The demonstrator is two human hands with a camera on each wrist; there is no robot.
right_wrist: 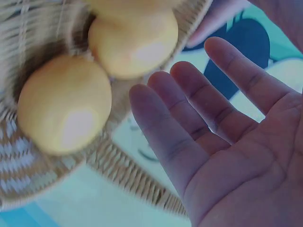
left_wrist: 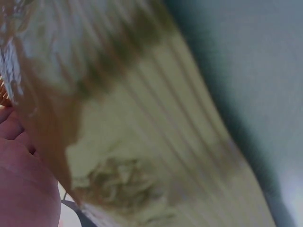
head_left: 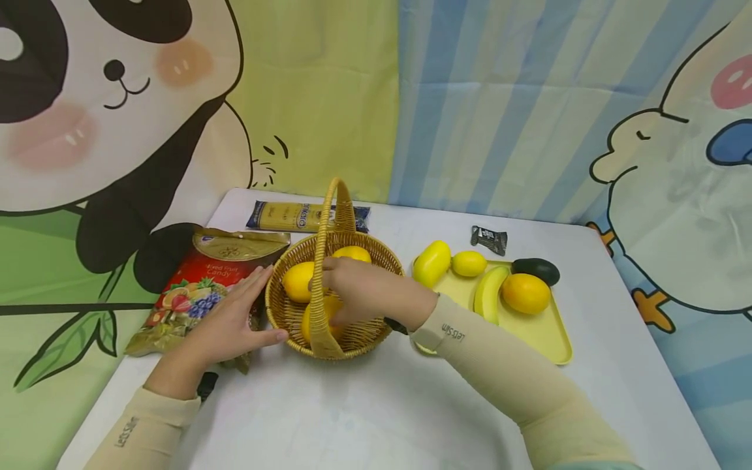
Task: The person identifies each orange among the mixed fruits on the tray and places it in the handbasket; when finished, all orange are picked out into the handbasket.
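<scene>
Cartoon-printed curtains (head_left: 329, 85) back the white bench (head_left: 364, 418); left of centre, toward its back edge, sits a wicker basket (head_left: 364, 341) of yellow fruits (head_left: 297, 283), the right hand (head_left: 376, 292) inside with fingers extended, the left hand (head_left: 230, 331) spread wide beside it, near the candy bag (head_left: 214, 271) along the left edge

the head view is evenly bright, while glare spots a blurred yellow fruit (right_wrist: 65, 105) in the right wrist view.
</scene>
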